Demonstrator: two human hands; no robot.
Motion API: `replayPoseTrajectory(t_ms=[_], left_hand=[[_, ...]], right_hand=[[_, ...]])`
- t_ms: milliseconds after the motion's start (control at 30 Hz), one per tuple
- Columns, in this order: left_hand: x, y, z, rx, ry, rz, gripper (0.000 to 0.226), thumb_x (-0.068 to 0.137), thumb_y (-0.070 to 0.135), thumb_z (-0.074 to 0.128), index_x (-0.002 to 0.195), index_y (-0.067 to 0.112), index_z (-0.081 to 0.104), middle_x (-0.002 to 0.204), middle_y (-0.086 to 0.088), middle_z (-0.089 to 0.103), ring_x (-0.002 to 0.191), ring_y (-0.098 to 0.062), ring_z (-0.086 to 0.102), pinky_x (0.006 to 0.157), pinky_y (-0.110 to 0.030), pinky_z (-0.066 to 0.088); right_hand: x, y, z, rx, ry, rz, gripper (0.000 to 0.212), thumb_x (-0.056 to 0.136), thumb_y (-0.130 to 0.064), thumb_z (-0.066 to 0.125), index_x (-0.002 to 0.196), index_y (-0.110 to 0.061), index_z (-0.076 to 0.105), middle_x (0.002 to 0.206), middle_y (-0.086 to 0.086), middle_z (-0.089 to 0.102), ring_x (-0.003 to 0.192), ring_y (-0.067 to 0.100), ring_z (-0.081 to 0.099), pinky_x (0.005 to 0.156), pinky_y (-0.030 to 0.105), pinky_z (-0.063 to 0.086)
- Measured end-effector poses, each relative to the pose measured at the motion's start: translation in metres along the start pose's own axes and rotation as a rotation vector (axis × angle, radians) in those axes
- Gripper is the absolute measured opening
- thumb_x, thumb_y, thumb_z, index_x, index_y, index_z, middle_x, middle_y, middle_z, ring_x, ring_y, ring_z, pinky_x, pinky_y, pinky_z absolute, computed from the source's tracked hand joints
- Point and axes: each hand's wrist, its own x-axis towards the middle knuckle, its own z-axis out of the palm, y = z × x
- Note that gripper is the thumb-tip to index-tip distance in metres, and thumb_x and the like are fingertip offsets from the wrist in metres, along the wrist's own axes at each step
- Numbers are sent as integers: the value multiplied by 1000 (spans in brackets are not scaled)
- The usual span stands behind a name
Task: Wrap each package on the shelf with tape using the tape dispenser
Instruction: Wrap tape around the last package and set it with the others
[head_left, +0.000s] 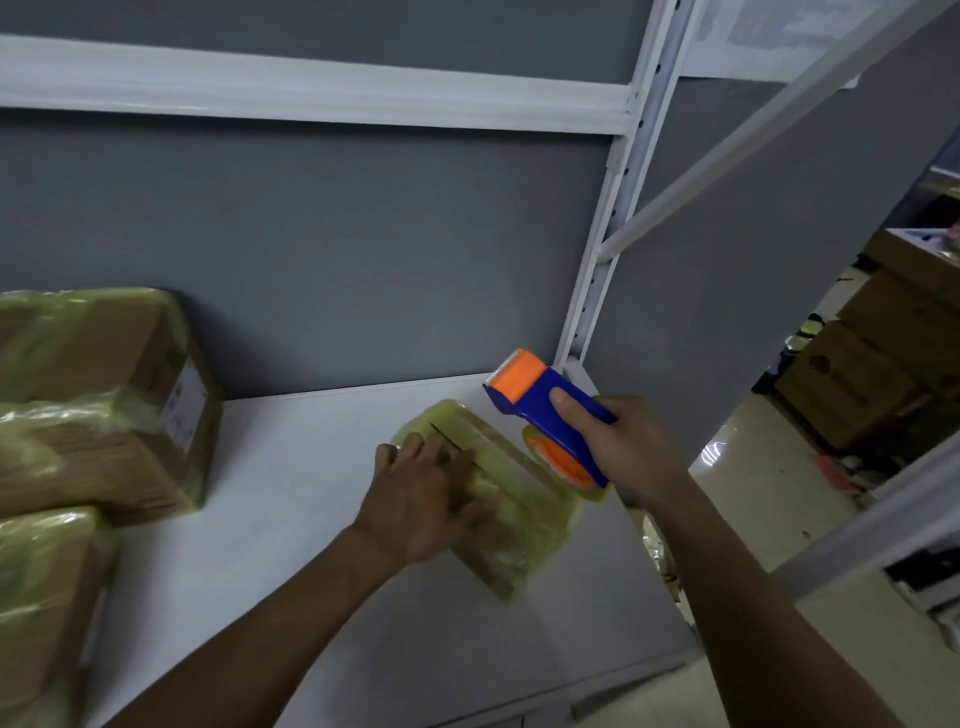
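A small cardboard package (519, 525) covered in yellowish tape lies flat on the white shelf (291, 519), near its right side. My left hand (431, 493) rests palm down on the package's top with the fingers spread. My right hand (618, 441) grips the blue handle of a blue and orange tape dispenser (540, 400), held just above the package's far right corner. The dispenser's orange blade end points up and away, and its tape roll sits low beside the package.
Three larger tape-wrapped cardboard boxes (104, 395) are stacked at the shelf's left end. A white upright post (608, 249) and a diagonal brace frame the right side. Beyond the shelf, brown cartons (862, 384) stand on a pale floor.
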Motion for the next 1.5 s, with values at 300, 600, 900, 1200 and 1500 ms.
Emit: replayPoseTrajectory(t_ms=[300, 600, 900, 1200, 1500], left_hand=[[-37, -37, 3, -440, -69, -234, 68, 93, 67, 52, 152, 37, 42, 165, 16, 18, 138, -15, 46, 110, -26, 39], [-76, -27, -33, -613, 10, -438, 26, 99, 48, 54, 83, 38, 73, 85, 18, 68, 73, -6, 66, 74, -29, 57], [-73, -45, -50, -649, 30, -569, 40, 90, 62, 63, 76, 26, 74, 69, 15, 73, 74, -3, 69, 71, -25, 52], [-63, -2, -78, -1510, 123, -615, 29, 98, 38, 63, 97, 13, 77, 83, -1, 72, 74, -9, 64, 75, -28, 48], [-63, -12, -83, -1306, 224, -560, 17, 100, 23, 62, 93, 16, 76, 75, 8, 71, 67, 0, 61, 65, -20, 52]], right_hand=[[2, -19, 38, -114, -200, 39, 73, 92, -72, 53, 83, -3, 74, 61, 5, 70, 54, 19, 66, 63, 31, 48], [3, -36, 33, -335, -469, 19, 65, 89, -70, 58, 86, -6, 75, 73, 7, 73, 66, 22, 71, 65, 26, 48], [-10, -32, 39, -255, -446, -53, 82, 70, -82, 52, 97, -8, 75, 83, 7, 77, 76, 24, 75, 73, 31, 57], [-23, -32, 38, -172, -336, -200, 84, 74, -91, 53, 81, -9, 71, 69, 6, 72, 63, 22, 71, 65, 36, 53], [-26, -41, 44, -164, -319, -244, 60, 84, -75, 59, 79, -17, 70, 69, 0, 72, 63, 16, 70, 64, 32, 53]])
